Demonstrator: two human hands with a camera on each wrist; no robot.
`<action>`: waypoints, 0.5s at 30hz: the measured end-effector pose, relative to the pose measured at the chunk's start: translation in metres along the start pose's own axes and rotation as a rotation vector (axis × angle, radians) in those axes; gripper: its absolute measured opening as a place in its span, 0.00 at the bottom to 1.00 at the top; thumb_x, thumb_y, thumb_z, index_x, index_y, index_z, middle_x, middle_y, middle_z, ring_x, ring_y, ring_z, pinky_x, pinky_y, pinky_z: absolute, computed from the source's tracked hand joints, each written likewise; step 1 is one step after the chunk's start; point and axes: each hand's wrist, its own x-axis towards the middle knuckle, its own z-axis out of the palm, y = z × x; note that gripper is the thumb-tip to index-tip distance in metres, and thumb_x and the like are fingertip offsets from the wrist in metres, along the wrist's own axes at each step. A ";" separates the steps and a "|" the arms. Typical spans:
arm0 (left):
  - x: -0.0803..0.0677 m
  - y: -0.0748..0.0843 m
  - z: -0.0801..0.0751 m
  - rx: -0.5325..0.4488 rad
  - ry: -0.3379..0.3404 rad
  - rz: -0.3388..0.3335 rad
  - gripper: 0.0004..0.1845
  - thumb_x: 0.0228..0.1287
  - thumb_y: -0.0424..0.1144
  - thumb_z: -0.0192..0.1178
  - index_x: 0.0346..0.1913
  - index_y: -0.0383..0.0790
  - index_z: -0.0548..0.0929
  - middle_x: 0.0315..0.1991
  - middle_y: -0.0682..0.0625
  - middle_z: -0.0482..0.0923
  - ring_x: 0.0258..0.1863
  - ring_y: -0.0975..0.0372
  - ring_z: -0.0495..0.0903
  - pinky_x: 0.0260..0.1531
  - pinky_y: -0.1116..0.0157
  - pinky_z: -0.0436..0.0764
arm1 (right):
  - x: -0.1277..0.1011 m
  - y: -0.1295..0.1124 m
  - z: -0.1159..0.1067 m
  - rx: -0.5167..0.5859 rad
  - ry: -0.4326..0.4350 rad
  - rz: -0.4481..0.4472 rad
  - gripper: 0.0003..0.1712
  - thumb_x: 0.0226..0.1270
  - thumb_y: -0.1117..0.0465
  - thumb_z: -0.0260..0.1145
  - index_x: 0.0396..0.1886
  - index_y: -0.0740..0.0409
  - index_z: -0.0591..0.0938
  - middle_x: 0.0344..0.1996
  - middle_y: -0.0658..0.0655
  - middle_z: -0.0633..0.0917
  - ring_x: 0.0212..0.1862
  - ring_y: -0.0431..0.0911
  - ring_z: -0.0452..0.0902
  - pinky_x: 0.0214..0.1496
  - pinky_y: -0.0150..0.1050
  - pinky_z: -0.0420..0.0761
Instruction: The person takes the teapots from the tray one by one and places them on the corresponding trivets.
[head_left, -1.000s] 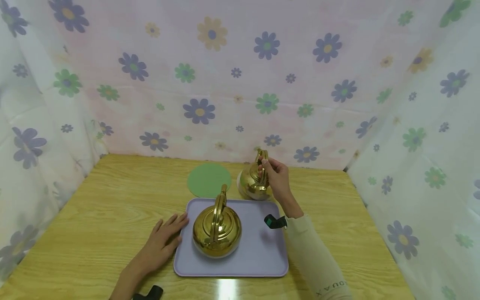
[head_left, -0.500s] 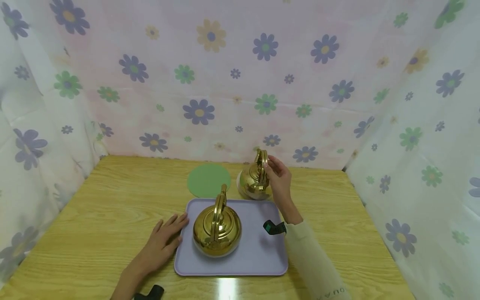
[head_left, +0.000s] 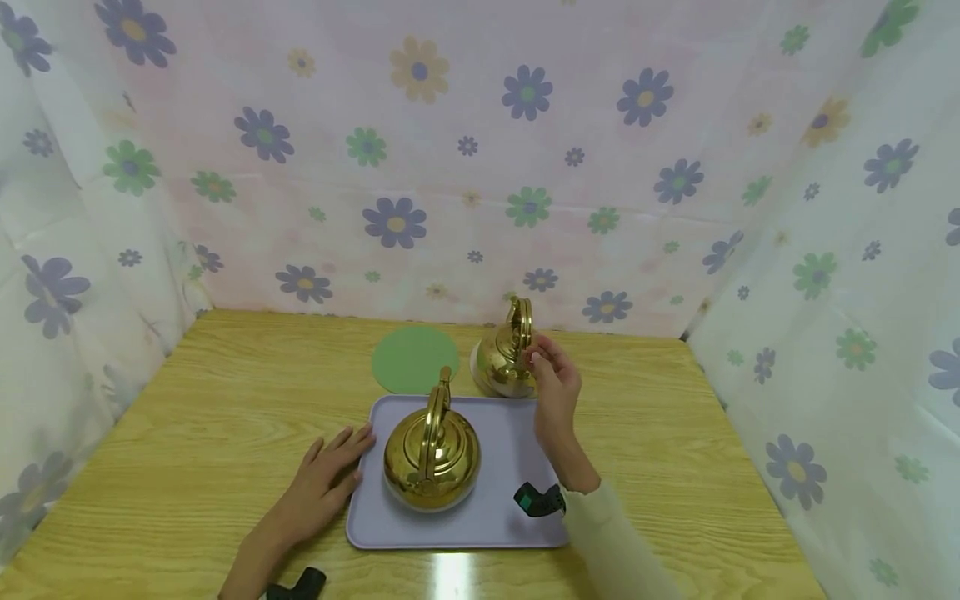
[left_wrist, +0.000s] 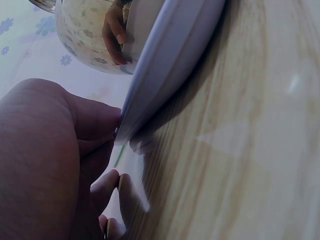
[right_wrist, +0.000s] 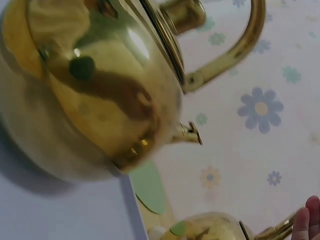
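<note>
Head view: right hand (head_left: pixel 553 385) fingers, loosely apart, hover just beside the far kettle (head_left: pixel 504 358), holding nothing.

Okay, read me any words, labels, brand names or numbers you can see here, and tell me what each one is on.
There is no readable text in these views.
The two gold kettles, the lavender tray, the green mat and the flowered cloth carry no lettering.

Right hand (head_left: pixel 553 385) let go of far kettle (head_left: pixel 504 360) handle, drew back toward tray (head_left: pixel 510 467).
</note>
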 end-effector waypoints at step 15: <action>0.001 0.005 -0.003 -0.014 0.008 0.002 0.24 0.73 0.34 0.58 0.70 0.38 0.76 0.73 0.41 0.70 0.73 0.34 0.61 0.67 0.29 0.49 | -0.051 0.001 0.009 -0.031 -0.246 0.204 0.12 0.77 0.66 0.57 0.45 0.73 0.82 0.30 0.51 0.86 0.36 0.43 0.84 0.40 0.34 0.85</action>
